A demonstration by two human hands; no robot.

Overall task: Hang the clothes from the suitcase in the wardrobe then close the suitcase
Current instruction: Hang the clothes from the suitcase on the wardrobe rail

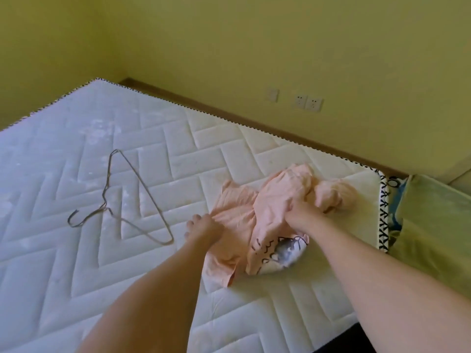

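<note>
A bare white quilted mattress (pixel 127 250) with a zigzag-stitched top fills the room under pale yellow walls, and on it a person works a crumpled peach cotton garment (pixel 270 197) with a grey-and-white printed figure on its near fold. The garment lies bunched near the mattress's right-hand edge, directly under both hands. The right hand (pixel 300 211) grips a gathered ridge of the cloth at the middle of the heap, fingers curled into the fabric. The left hand (pixel 204 225) rests on the garment's left hem beside that grip, fingers bent down over the cloth's edge; whether they pinch it or only press it flat cannot be told from here. Well apart from both hands, out to the left of the left hand, a thin silver wire clothes hanger (pixel 119 197) lies flat on the mattress, hook pointing toward the person. Neither suitcase nor wardrobe is in sight.

The garment looks light, soft and limp, likely to sag and fold wherever it is not supported, and in no danger of breaking. It appears best taken at the shoulders or neckline, spread open first so the hanger's arms can slide inside. The wire hanger looks slight and springy, easily lifted by its hook.
</note>
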